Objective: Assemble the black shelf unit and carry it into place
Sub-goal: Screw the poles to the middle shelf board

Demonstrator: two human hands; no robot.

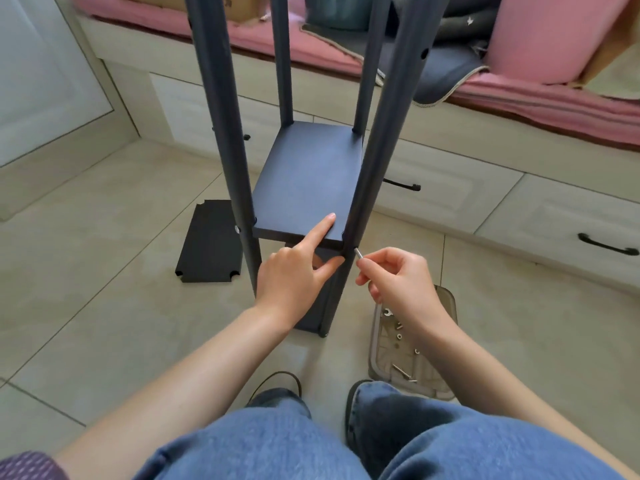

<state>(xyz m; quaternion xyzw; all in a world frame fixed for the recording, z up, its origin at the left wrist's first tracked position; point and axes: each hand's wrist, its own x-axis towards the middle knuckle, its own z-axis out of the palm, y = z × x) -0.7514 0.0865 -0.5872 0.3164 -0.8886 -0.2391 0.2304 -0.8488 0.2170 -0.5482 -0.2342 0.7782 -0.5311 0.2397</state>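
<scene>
**Screw going into the front right post of the shelf unit**

Nearest the camera are the person's jeans-clad knees (311, 441), then the two hands at the shelf unit (304, 188), which stands upright on the floor tiles (104, 323) just ahead. The left hand (294, 271) steadies the middle shelf board (308, 181): forefinger laid straight on top near the front edge, thumb beneath it, pinching the board. The right hand (398, 278) has its fingers curled round a small silver screw or key (358, 253), whose tip meets the front right post (377, 140) at board level.

The unit looks stiff but tall and narrow, probably light and tippy; I would carry it by two posts, not by a board whose screws may be loose.

Right of the unit, beside the right hand, a clear tray (446, 341) holds more screws. Left of the unit a spare black board (209, 242) lies flat on the tiles. Behind the unit runs a pale drawer bank (450, 188) topped with pink cushions (540, 36).
</scene>
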